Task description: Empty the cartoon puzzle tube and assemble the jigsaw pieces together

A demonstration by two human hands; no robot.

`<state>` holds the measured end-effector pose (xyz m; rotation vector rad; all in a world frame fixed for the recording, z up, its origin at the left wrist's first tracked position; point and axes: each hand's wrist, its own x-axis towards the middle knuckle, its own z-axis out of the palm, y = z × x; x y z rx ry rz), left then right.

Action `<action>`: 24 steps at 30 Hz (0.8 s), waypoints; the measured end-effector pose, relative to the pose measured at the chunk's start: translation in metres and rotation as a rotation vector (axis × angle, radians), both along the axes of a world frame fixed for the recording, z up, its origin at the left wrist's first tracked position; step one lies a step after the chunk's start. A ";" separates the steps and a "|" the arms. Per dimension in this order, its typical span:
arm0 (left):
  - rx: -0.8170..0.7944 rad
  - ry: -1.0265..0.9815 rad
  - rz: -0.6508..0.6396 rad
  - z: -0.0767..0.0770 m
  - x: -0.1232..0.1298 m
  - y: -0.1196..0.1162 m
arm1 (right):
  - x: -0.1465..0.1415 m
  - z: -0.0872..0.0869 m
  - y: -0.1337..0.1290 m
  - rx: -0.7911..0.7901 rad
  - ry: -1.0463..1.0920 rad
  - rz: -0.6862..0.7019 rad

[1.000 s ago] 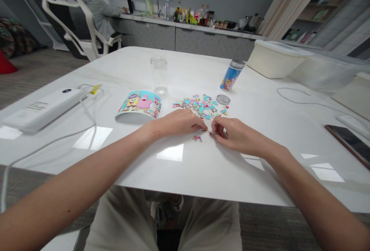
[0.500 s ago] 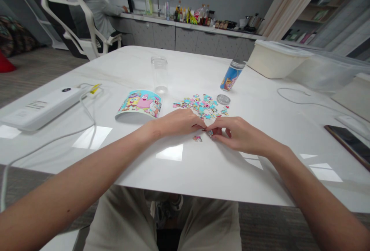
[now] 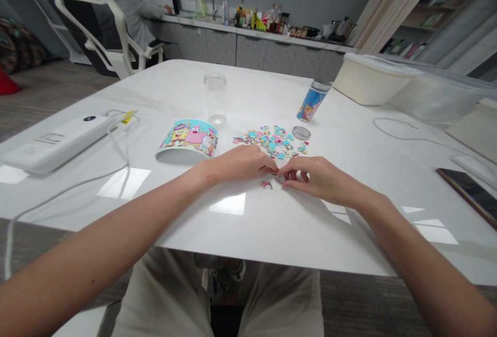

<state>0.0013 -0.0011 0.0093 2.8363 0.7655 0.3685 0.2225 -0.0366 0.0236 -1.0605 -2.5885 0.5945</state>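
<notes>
My left hand (image 3: 239,163) and my right hand (image 3: 319,179) meet fingertip to fingertip on the white table (image 3: 272,223), pinching small jigsaw pieces (image 3: 278,176) between them. One loose piece (image 3: 266,185) lies just below the fingers. A scatter of several blue and pink puzzle pieces (image 3: 272,141) lies beyond the hands. A curled cartoon picture sheet (image 3: 189,137) rests left of the scatter. A small round lid (image 3: 301,132) sits right of the pieces.
A clear plastic jar (image 3: 215,98) and a cartoon-printed can (image 3: 311,100) stand further back. A white device with cables (image 3: 58,143) lies left, a phone (image 3: 468,189) right, a white tub (image 3: 370,78) at the back right. A person sits at the far counter.
My right hand's fingers have slid left to meet the left fingertips over the small pieces. The view has shifted slightly.
</notes>
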 end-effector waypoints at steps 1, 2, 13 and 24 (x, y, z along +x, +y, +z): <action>0.001 0.002 0.001 0.000 0.000 0.000 | 0.000 0.000 0.000 -0.008 0.008 -0.002; 0.001 0.003 -0.001 0.000 0.000 0.000 | 0.001 -0.001 0.001 -0.019 0.015 0.000; 0.001 0.013 0.009 -0.001 -0.001 0.001 | 0.002 -0.001 0.006 -0.043 0.013 0.095; 0.017 0.025 0.053 -0.004 0.000 0.002 | 0.002 -0.002 0.004 0.057 -0.019 0.147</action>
